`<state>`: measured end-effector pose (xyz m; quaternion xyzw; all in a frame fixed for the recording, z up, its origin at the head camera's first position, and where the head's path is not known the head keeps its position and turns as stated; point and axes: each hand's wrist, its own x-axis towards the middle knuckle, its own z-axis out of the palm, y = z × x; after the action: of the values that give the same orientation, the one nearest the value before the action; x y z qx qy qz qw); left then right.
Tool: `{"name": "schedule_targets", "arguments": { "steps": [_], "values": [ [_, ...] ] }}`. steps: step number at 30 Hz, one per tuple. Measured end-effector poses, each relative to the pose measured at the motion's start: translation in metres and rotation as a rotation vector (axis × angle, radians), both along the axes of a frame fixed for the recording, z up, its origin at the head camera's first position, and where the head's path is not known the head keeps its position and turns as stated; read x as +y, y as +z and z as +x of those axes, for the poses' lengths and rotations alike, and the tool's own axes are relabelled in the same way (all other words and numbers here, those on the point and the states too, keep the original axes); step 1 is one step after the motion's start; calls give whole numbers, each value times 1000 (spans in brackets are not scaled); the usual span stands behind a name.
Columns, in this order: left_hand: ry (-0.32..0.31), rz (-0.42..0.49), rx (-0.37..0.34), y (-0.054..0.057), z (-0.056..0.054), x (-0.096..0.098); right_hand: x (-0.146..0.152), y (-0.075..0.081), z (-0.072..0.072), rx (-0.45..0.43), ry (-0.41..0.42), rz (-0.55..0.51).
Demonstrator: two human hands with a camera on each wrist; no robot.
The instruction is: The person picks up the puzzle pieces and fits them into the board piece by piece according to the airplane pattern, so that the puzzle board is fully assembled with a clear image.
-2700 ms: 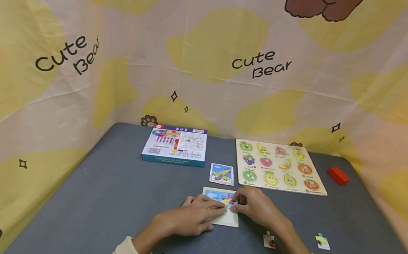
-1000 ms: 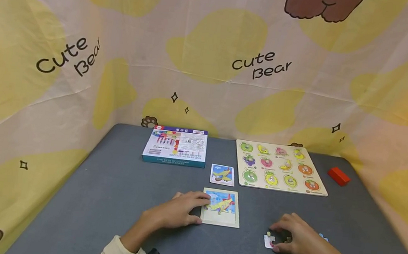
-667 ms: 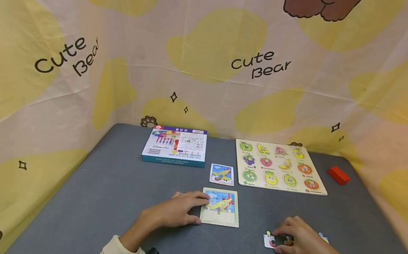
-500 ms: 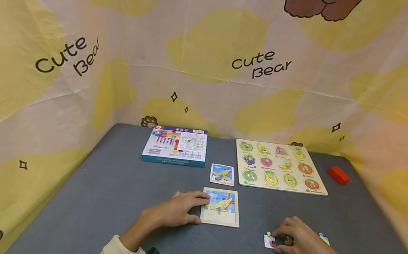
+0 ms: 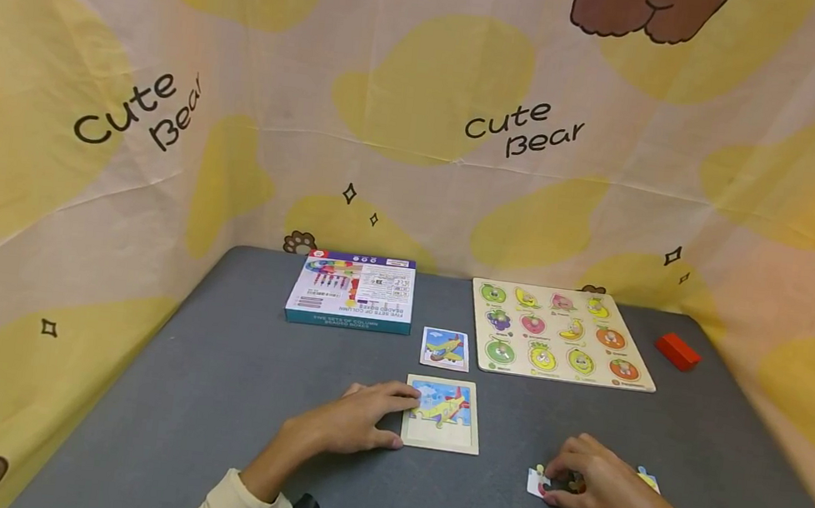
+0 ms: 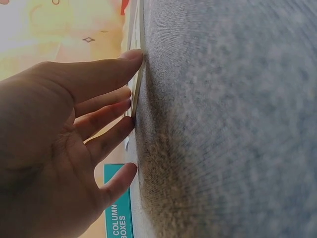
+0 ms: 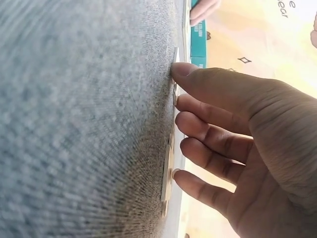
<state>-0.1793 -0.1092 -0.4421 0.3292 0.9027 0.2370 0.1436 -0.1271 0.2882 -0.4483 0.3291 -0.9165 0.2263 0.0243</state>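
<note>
My left hand (image 5: 352, 426) rests at the left edge of a square wooden jigsaw tray (image 5: 438, 437). Its fingers lie over the rim and the thumb touches the near corner. In the tray, joined pieces (image 5: 445, 402) show a yellow plane on blue sky; the strip nearest me is bare wood. To the right, my right hand (image 5: 596, 487) pinches a small white puzzle piece (image 5: 537, 481) by its near and far edges, low at the table. The right wrist view has the thumb tip against that piece's edge. Another puzzle piece (image 5: 648, 480) lies partly hidden behind this hand.
Beyond the tray lies a card (image 5: 445, 349) with a plane picture. At the back stand a flat teal-and-white box (image 5: 353, 294) and a fruit board (image 5: 564, 335), with a red block (image 5: 678, 351) at far right. A patterned cloth (image 5: 422, 122) walls off the grey table.
My right hand has left the tray's right side and come down to the white piece, staying there this last second. My left hand has slid back from the picture to the tray's left edge.
</note>
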Motion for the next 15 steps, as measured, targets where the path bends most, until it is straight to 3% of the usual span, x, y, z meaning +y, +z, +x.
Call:
{"name": "schedule_targets", "arguments": {
  "steps": [5, 8, 15],
  "values": [
    [1, 6, -14, 0, 0, 0, -4, -2, -2, 98, 23, -15],
    [-2, 5, -7, 1, 0, 0, -11, -1, -5, 111, 26, 4],
    [6, -3, -15, 2, 0, 1, -31, 7, -15, -12, 18, 54]
  ]
}}
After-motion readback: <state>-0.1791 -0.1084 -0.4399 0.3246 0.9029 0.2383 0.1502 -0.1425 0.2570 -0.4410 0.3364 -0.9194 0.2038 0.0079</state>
